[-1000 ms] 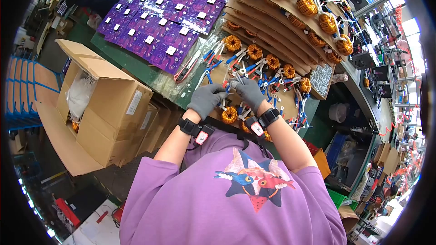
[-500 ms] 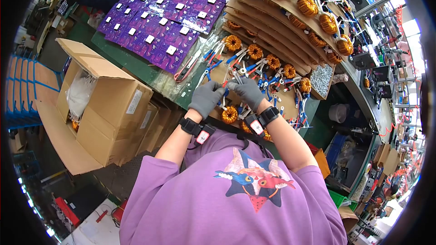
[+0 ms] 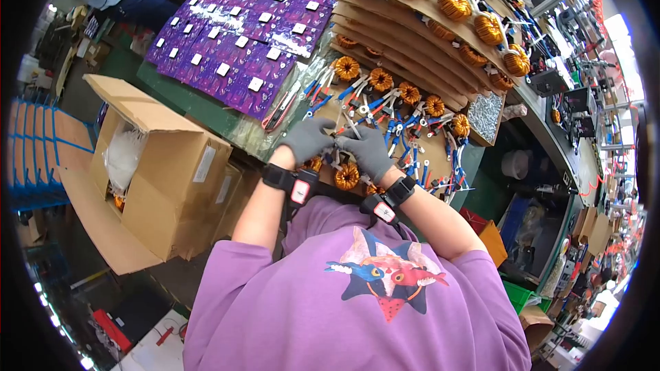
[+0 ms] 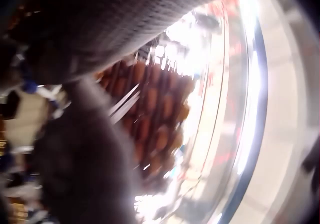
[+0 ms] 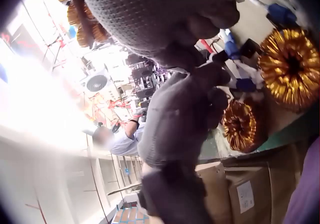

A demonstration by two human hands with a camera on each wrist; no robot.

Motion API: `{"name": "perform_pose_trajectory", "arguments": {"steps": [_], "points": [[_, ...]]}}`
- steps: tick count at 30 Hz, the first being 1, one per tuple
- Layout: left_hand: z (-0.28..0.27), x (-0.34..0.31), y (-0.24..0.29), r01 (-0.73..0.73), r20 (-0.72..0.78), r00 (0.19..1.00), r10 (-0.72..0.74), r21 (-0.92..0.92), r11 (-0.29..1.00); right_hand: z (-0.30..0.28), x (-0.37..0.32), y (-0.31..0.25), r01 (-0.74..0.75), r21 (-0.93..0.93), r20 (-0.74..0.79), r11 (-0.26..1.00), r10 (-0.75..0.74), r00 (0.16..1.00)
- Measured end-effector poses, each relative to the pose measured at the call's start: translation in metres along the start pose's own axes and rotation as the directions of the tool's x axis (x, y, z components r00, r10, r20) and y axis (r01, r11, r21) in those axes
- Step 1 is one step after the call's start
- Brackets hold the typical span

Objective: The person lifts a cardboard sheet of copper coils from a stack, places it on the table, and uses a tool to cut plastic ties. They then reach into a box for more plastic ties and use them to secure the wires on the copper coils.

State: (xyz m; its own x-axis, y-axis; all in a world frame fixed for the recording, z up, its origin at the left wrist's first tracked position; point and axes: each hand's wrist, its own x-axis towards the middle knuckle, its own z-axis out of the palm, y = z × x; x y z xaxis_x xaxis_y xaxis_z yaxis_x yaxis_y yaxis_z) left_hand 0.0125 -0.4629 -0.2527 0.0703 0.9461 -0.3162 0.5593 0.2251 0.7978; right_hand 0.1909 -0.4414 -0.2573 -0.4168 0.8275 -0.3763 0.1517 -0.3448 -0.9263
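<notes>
Our grey-gloved right hand [image 3: 371, 153] pinches one slim silvery tool [image 4: 124, 109]; left hand [image 3: 308, 140], we can't tell. Five coppery wire-wound rings [image 3: 409, 93] arc twelve-to-three o'clock.

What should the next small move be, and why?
Perhaps ease the right hand, with its slim pale prongs, slightly back for a check: it sits close beside the left hand, just beyond a copper-coloured coil, and what lies between them is mostly hidden.

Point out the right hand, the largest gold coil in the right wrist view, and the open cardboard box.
Right hand [image 3: 371, 154]: head view, back of the hand.
Gold coil [image 5: 276, 74]: right wrist view, windings left of its centre.
Cardboard box [image 3: 172, 196]: head view, side wall.
</notes>
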Motion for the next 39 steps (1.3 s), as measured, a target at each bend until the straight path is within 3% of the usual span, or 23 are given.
{"name": "perform_pose_trajectory", "arguments": {"steps": [3, 5, 6, 8, 18, 20, 22, 25, 27, 28, 30, 31, 34, 37, 39], "points": [[-0.013, 0.025, 0.016, 0.088, -0.095, 0.992, -0.086, 0.014, 0.996, -0.007, 0.003, 0.005, 0.046, -0.171, -0.048, 0.984, -0.055, 0.997], [-0.003, 0.040, 0.033, 0.138, -0.118, 0.989, -0.088, 0.536, 0.833, -0.009, 0.001, 0.007, 0.042, -0.209, -0.071, 0.977, -0.058, 0.996], [0.003, 0.046, 0.036, 0.134, -0.117, 0.990, -0.084, 0.539, 0.831, -0.010, 0.000, 0.007, 0.036, -0.249, -0.094, 0.968, -0.062, 0.994], [0.014, 0.059, 0.039, 0.230, -0.074, 0.966, -0.249, 0.685, 0.691, -0.011, 0.000, 0.010, 0.034, -0.283, -0.108, 0.959, -0.067, 0.992], [0.019, 0.057, 0.055, 0.198, -0.068, 0.971, -0.229, 0.765, 0.612, -0.019, -0.001, 0.014, 0.031, -0.436, -0.105, 0.900, -0.085, 0.991], [0.017, 0.052, 0.055, 0.207, -0.084, 0.973, -0.216, 0.734, 0.647, -0.019, -0.002, 0.011, -0.007, -0.363, -0.080, 0.932, -0.024, 0.996], [0.008, 0.047, 0.053, 0.230, -0.125, 0.972, -0.200, 0.685, 0.692, -0.020, -0.002, 0.009, 0.032, -0.363, -0.111, 0.931, -0.077, 0.991], [-0.012, 0.039, 0.049, 0.175, -0.069, 0.983, -0.173, 0.655, 0.735, -0.023, -0.001, 0.004, 0.080, -0.170, -0.197, 0.982, -0.113, 0.974], [-0.026, 0.028, 0.051, 0.125, -0.062, 0.992, -0.109, 0.393, 0.911, -0.026, 0.004, 0.002, 0.123, -0.138, -0.211, 0.983, -0.151, 0.966], [-0.025, 0.027, 0.047, 0.125, -0.059, 0.992, -0.110, 0.394, 0.911, -0.028, 0.007, 0.001, 0.170, -0.110, -0.221, 0.979, -0.191, 0.957], [-0.020, 0.026, 0.038, 0.088, -0.040, 0.996, -0.079, 0.561, 0.823, -0.030, 0.014, -0.004, 0.120, -0.126, -0.212, 0.985, -0.145, 0.966], [-0.015, 0.024, 0.050, 0.206, -0.042, 0.971, -0.234, 0.639, 0.741, -0.029, 0.016, -0.009, 0.113, -0.171, -0.195, 0.979, -0.146, 0.970], [0.003, 0.031, 0.049, 0.186, -0.002, 0.959, -0.284, 0.760, 0.623, -0.023, 0.029, -0.003, 0.117, -0.228, -0.180, 0.967, -0.160, 0.971], [0.003, 0.037, 0.047, 0.077, 0.070, 0.975, -0.211, 0.783, 0.617, -0.018, 0.030, -0.001, 0.112, -0.235, -0.186, 0.966, -0.158, 0.970], [0.004, 0.038, 0.046, 0.089, 0.072, 0.971, -0.229, 0.779, 0.621, -0.013, 0.030, -0.005, 0.100, -0.202, -0.190, 0.974, -0.139, 0.972]]}}
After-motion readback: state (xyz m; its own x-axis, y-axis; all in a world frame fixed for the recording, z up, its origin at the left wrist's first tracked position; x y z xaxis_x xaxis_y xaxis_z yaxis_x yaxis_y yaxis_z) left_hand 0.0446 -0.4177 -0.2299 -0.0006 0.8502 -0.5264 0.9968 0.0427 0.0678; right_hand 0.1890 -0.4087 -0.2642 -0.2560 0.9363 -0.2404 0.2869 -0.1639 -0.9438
